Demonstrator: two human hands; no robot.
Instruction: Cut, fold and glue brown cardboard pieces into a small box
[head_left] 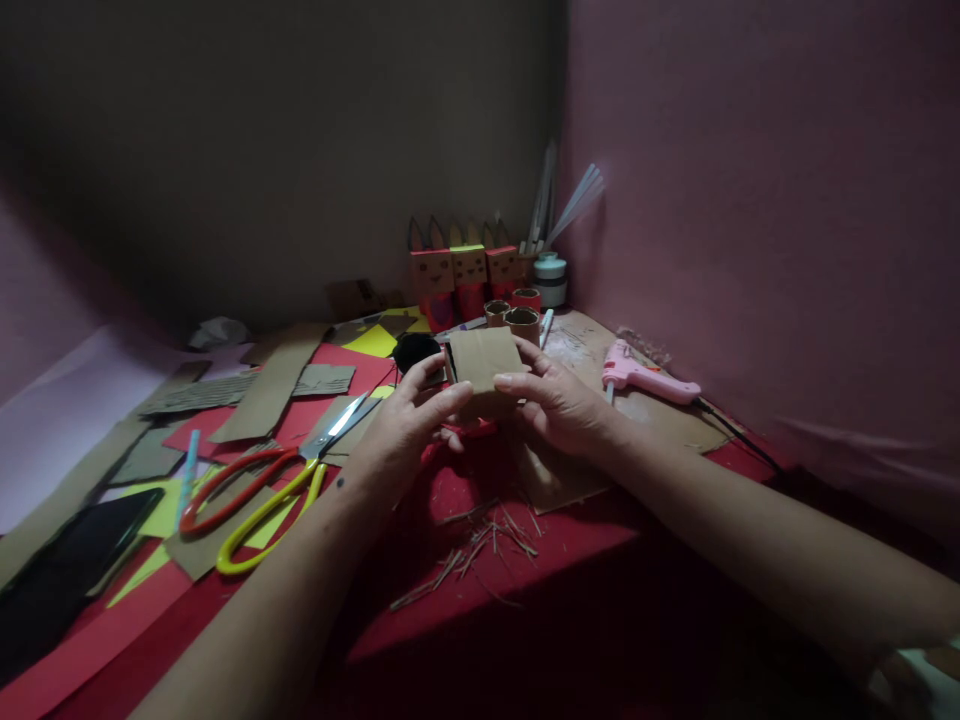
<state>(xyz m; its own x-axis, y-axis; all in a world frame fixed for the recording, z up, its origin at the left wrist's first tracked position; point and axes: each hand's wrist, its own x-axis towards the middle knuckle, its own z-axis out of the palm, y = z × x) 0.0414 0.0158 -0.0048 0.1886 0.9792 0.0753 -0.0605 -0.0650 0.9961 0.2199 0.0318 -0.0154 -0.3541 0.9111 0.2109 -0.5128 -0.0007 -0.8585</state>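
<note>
Between my two hands is a small brown cardboard box (486, 362), held above the red tabletop. My left hand (421, 412) grips its left side, thumb along the lower front edge. On the opposite side my right hand (551, 395) has its thumb on the front and its fingers behind. The box hides some fingertips. Just behind lie a round black item (417, 352) and several cardboard tubes (522, 320). Thin brown scraps (487, 540) are scattered below my hands.
Scissors (304, 465) with red and yellow handles lie left among cardboard strips (274, 380) and coloured paper. A pink glue gun (645, 375) rests right on a cardboard sheet, its cord trailing. Box-headed cardboard figures (469, 270), a lidded jar (550, 280) and glue sticks (577, 205) stand behind.
</note>
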